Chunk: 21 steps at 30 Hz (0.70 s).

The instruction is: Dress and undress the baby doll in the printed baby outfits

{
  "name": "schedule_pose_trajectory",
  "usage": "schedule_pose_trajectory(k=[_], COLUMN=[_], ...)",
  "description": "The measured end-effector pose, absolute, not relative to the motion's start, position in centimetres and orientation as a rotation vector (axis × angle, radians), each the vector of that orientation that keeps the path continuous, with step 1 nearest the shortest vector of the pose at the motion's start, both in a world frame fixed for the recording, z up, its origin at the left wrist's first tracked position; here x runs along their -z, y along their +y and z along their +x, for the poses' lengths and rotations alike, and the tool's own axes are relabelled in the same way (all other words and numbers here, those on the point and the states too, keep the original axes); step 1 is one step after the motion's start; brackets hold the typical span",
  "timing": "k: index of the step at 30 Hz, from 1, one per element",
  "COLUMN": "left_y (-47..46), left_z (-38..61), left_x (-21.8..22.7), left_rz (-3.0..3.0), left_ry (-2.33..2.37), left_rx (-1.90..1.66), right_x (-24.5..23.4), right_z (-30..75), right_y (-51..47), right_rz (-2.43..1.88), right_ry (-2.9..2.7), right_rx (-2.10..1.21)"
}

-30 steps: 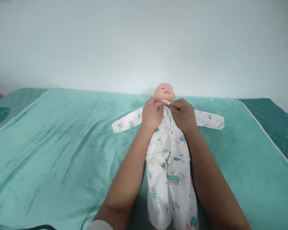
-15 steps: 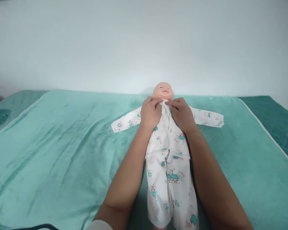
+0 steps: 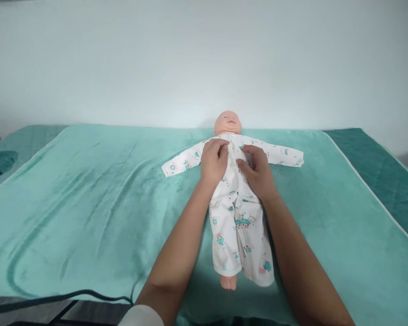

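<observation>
A baby doll (image 3: 227, 123) lies on its back with both sleeved arms spread wide. It wears a white printed baby shirt (image 3: 224, 183) and matching trousers (image 3: 253, 244); one bare foot shows below a trouser leg. My left hand (image 3: 214, 158) rests on the chest, its fingers bent and closed on the shirt by the front opening. Across the opening, my right hand (image 3: 257, 170) touches the shirt with thumb and forefinger apart. White ties hang down the front between the two hands.
A light green blanket (image 3: 88, 217) with some creases covers the bed, over a darker green quilted cover (image 3: 377, 172). Behind stands a white wall (image 3: 204, 59). A dark cable (image 3: 64, 296) runs along the front edge at lower left.
Both hands have come down from the collar to the chest, and the right thumb and forefinger have spread. The view has shifted, so the doll's foot and the bed's front edge now show.
</observation>
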<state>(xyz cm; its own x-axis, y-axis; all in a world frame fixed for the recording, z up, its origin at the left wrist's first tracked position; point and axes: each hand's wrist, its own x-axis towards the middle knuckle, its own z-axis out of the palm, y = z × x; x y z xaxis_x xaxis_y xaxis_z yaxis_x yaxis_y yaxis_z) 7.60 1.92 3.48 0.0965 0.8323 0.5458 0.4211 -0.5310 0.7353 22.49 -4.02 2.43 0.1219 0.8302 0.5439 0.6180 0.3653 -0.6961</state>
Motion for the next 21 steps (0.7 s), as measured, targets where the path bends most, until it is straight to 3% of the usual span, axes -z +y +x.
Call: schedule_pose_trajectory(k=[4,9,15,21], left_y=[0.6,0.4,1.0,1.3], left_z=[7.4,7.4,7.6,7.7], left_x=[-2.9,-2.8,-2.8,-2.7], left_rz=[2.009,1.99,1.965,1.946], left_ry=[1.177,1.179,1.169,1.188], left_rx=[-1.42,-1.392,-1.455,-1.509], right_x=[-2.6,-3.5,-4.4,-5.3], right_z=[21.5,21.0,20.9,21.6], right_y=[-4.8,-4.3,-2.6,-2.2], right_rz=[-1.457,-1.481,-1.547,-1.546], right_ry=[-1.68,-1.7,-1.558,-1.411], right_rx=[0.005,0.044,-0.109,-0.468])
